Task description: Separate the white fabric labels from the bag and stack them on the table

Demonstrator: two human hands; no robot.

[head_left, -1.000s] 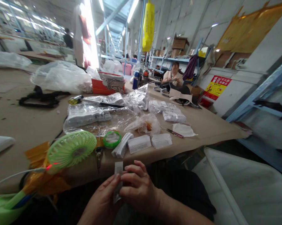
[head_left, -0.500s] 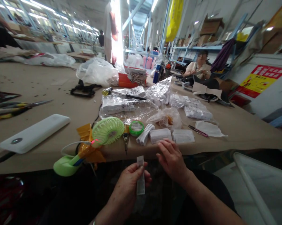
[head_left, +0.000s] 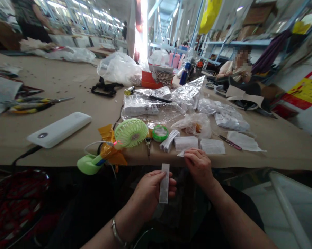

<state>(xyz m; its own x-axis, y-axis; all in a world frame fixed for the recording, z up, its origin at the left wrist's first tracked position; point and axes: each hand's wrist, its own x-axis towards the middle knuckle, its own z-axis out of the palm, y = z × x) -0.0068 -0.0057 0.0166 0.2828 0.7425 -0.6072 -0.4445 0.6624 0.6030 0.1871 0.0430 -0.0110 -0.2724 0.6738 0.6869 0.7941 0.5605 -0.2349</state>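
Observation:
My left hand [head_left: 149, 192] is closed, thumb over fingers, on a narrow whitish strip [head_left: 164, 190] held upright below the table edge. Up and to the right, my right hand [head_left: 200, 169] pinches a small white label [head_left: 181, 154] by the front edge of the table. Just behind its fingers lies a stack of printed white labels [head_left: 186, 143]. A second label stack [head_left: 212, 146] is to the right of it, and a fanned bundle of labels [head_left: 169, 141] to its left.
A green fan [head_left: 131, 133] taped to the table edge, a screwdriver-like tool [head_left: 148, 143] and a green round tin [head_left: 160, 133] stand left of the labels. Plastic-wrapped bundles [head_left: 140, 105] lie behind. Tweezers [head_left: 230, 142] lie rightward; a white power bank [head_left: 59, 129] lies left. Another person [head_left: 235, 67] sits across.
My right hand has closed on a small label in front of the stacks. My left hand keeps its strip. The view has swung left, so the table's things appear farther right and higher.

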